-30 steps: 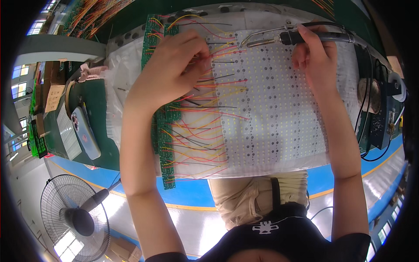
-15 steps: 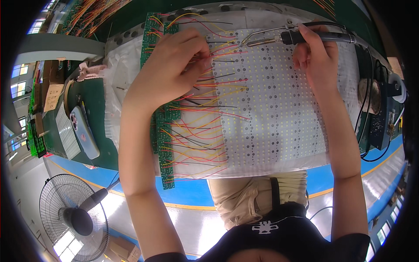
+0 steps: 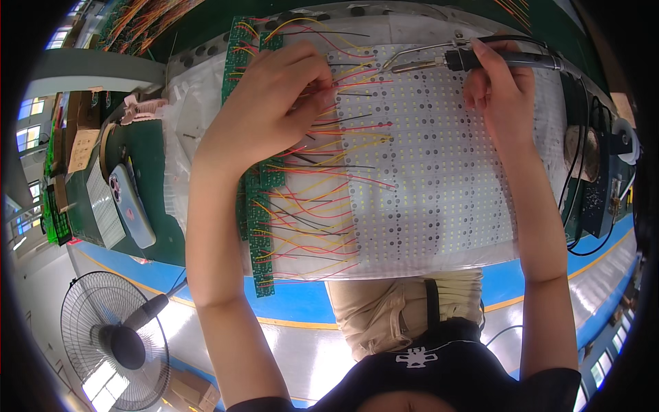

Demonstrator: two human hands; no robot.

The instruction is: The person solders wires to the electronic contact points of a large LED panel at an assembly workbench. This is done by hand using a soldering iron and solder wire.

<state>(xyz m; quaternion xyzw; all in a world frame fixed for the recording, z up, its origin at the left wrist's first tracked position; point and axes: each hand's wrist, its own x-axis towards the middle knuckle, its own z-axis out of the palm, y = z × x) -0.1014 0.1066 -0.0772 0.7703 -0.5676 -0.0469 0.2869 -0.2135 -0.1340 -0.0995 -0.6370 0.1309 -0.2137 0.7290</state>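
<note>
My left hand (image 3: 278, 103) is closed in a pinch over the upper wires, with a red wire (image 3: 364, 84) coming out at its fingertips. Beneath its palm run narrow green circuit boards (image 3: 263, 240), partly hidden, with red, yellow and black wires trailing right. The wire ends lie over a white LED panel (image 3: 439, 165) dotted with small yellowish LEDs and dark round spots. My right hand (image 3: 504, 86) grips the black handle of a soldering iron (image 3: 467, 60). A thin metal tube runs along the iron, and its tip hovers near the wire ends at the panel's upper left; contact cannot be made out.
A soldering station (image 3: 597, 185) with cables stands at the right. On the left lie a phone (image 3: 132, 206) and a paper sheet (image 3: 104, 209). More wired bundles (image 3: 144, 27) are at the far left. A fan (image 3: 117, 343) stands at the lower left.
</note>
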